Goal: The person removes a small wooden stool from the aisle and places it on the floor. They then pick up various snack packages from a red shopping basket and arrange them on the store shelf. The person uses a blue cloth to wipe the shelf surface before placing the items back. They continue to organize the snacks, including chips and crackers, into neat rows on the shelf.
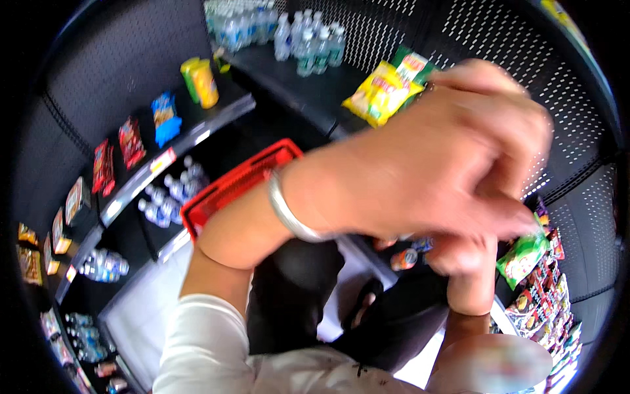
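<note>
My left hand [443, 162], large and blurred close to the camera, has curled fingers and a silver bangle [290, 209] at its wrist. Its thumb overlaps the top of a green snack bag [524, 258]; whether it grips the bag cannot be seen. Below it, my right hand [455, 253] is also blurred, partly covered by the left, and its grasp is unclear. A red plastic basket [246, 172] shows behind my left forearm; what supports it is hidden. Beyond the left hand, a yellow snack bag [381, 93] leans by a dark green bag [413, 66] on a black shelf.
Bottles [315, 47] stand on the back shelf. Canisters [199, 81], a blue packet [166, 118] and red packets [103, 167] line the left shelf, with bottles [170, 197] below. Many packets [536, 305] crowd the right side. A perforated black panel [507, 29] rises behind.
</note>
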Available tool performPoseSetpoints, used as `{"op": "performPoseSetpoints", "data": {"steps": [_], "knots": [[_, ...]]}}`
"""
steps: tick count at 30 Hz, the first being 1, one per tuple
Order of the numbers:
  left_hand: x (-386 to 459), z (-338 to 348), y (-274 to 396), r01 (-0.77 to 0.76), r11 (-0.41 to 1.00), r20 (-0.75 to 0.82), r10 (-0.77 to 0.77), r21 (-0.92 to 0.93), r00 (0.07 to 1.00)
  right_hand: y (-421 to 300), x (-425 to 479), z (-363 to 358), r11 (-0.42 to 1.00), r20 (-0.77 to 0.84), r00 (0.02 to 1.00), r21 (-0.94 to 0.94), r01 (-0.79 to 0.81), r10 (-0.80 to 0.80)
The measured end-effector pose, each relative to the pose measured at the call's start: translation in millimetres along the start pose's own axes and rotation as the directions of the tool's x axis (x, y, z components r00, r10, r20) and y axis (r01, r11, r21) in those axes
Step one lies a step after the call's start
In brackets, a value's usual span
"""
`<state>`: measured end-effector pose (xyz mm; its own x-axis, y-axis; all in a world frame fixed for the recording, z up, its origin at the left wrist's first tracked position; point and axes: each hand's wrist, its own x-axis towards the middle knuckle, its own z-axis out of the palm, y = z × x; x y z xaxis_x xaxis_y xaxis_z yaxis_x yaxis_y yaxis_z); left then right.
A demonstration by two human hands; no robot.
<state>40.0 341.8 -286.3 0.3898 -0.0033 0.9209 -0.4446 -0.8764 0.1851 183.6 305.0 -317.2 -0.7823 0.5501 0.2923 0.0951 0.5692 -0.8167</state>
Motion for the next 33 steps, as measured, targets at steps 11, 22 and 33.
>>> {"op": "performPoseSetpoints", "data": {"steps": [11,22,33], "knots": [[-379,-52,37,0.472,-0.212,-0.15,-0.975,0.856,-0.166,130,-44,19,0.817,-0.113,0.84,-0.198,-0.542,0.53],[-489,-15,44,0.627,-0.264,-0.116,-0.957,0.733,-0.267,181,-40,22,0.728,0.135,0.73,-0.314,-0.609,0.669],[-448,3,-11,0.93,0.011,-0.259,-0.959,0.368,0.113,189,-40,23,0.706,0.101,0.709,-0.256,-0.66,0.698]]}}
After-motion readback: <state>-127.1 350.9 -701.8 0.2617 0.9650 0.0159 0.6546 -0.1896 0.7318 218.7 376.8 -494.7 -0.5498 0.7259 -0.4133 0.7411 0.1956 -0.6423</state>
